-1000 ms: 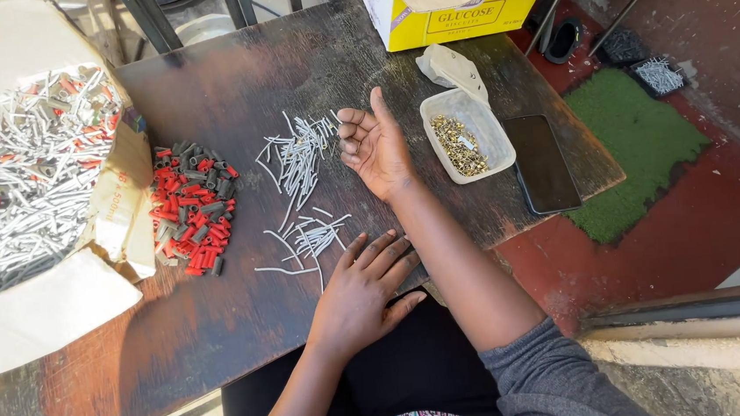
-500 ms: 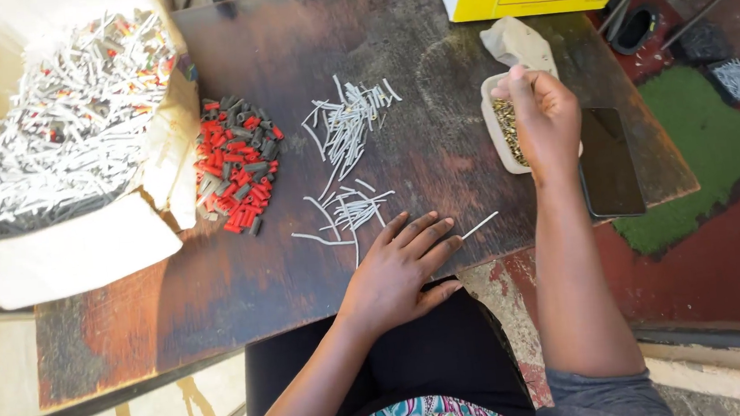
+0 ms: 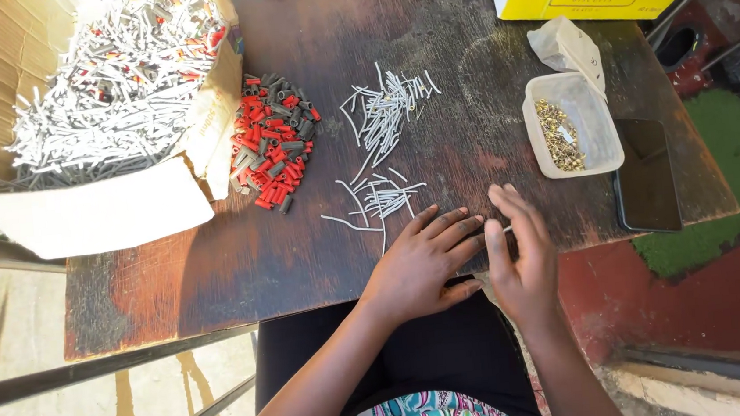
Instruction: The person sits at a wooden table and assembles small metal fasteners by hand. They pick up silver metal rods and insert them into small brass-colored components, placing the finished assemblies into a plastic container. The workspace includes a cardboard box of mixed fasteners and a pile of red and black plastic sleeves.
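Left hand: the left hand (image 3: 423, 261) is laid flat on the near edge of the wooden table (image 3: 217, 273), fingers spread, nothing grasped.
Right hand: the right hand (image 3: 522, 258) is held on edge just beside it at the table's rim, fingers straight and loosely open; whether a small piece is pinched cannot be told.
Grey sticks: a small bunch of thin grey sticks (image 3: 378, 200) is scattered just beyond the left fingertips; a larger fan of them (image 3: 384, 110) lies farther back.
Red and grey sleeves: a heap of short tube-shaped plastic pieces (image 3: 273, 154) is piled against the cardboard box (image 3: 80, 213).
Box: its soft, bent wall overhangs the left edge, and it is filled with grey sticks.
Tub: a clear plastic tub (image 3: 593, 129) with small brassy bits is set near the right edge, beside a dark flat phone (image 3: 646, 175).
Open room: bare, worn, scratched wood is left between the heap and the near edge.
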